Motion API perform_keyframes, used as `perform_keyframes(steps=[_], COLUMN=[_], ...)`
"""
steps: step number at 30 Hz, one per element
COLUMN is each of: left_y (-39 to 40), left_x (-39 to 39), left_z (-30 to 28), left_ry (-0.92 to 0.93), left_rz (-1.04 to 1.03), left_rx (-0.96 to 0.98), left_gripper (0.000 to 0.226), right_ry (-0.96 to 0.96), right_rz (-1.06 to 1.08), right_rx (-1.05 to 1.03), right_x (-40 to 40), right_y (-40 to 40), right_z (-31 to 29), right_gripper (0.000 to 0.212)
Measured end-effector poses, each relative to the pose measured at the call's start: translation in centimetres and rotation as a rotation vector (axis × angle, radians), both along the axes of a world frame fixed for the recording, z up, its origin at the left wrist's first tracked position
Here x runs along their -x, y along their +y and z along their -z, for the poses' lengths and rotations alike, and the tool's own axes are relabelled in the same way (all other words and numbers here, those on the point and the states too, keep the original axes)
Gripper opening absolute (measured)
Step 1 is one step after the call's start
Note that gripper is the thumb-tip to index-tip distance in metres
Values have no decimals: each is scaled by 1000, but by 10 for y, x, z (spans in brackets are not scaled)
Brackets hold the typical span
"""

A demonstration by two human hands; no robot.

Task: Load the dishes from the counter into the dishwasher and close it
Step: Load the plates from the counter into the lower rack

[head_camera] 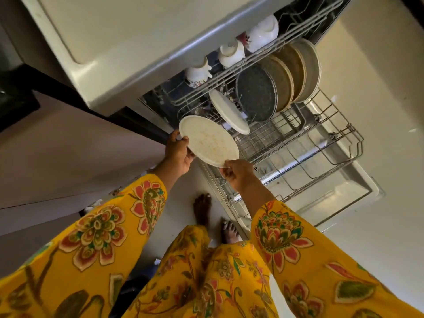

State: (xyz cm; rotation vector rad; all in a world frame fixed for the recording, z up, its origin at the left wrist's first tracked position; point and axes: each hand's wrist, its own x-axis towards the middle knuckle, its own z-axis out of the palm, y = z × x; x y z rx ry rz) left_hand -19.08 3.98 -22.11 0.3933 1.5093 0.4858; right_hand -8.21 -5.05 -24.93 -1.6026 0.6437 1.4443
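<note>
Both hands on it: left hand [177,152] and right hand [237,174] grasp the dirty white plate [207,141] by its rim, above the lower rack [321,143].

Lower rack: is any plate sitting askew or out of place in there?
Yes. One white plate leans steeply across the lower rack, unlike the row of plates standing on edge beside it. Both hands hold another soiled plate.
</note>
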Motion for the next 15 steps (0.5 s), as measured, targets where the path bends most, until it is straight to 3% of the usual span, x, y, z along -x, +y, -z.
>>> perform_keyframes(steps=[15], left_y=[50], left_x=[-30], left_z=[94], left_ry=[-36], left_rz=[10], left_rx=[-21], left_gripper=[45], right_ry=[-15], right_rz=[140], right_rx=[-39], right_x=[-23], right_y=[47], right_z=[89], right_gripper=[49])
